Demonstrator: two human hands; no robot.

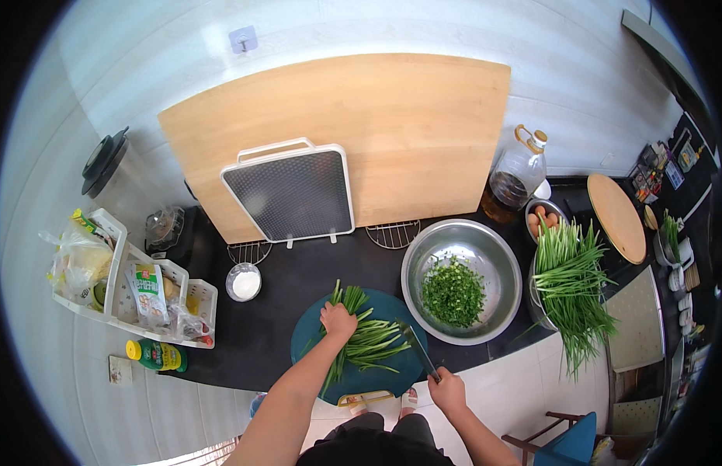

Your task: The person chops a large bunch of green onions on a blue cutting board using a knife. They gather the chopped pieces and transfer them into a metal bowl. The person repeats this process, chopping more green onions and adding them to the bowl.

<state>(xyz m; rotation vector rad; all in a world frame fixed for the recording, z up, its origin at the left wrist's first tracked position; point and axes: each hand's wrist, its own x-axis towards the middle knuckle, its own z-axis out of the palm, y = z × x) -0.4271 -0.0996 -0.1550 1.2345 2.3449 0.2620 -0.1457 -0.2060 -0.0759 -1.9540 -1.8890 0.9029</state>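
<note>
My left hand (338, 320) is closed over a bunch of garlic chives (374, 344) lying on a round dark teal cutting board (305, 325). Some stalks stick out beyond the fingers, and others fan out to the right. My right hand (448, 389) grips the handle of a kitchen knife (419, 351), whose blade points up and left over the board's right edge, beside the chive ends. Right of the board stands a wide steel bowl (497, 314) with chopped greens (452, 291) inside.
More long chives (571, 279) overhang a container at the right counter edge. Behind them are a bowl of eggs (543, 220) and an oil jug (516, 175). A small bowl of white powder (244, 282), a white basket (155, 334) and a green bottle (163, 355) stand left. Boards lean behind.
</note>
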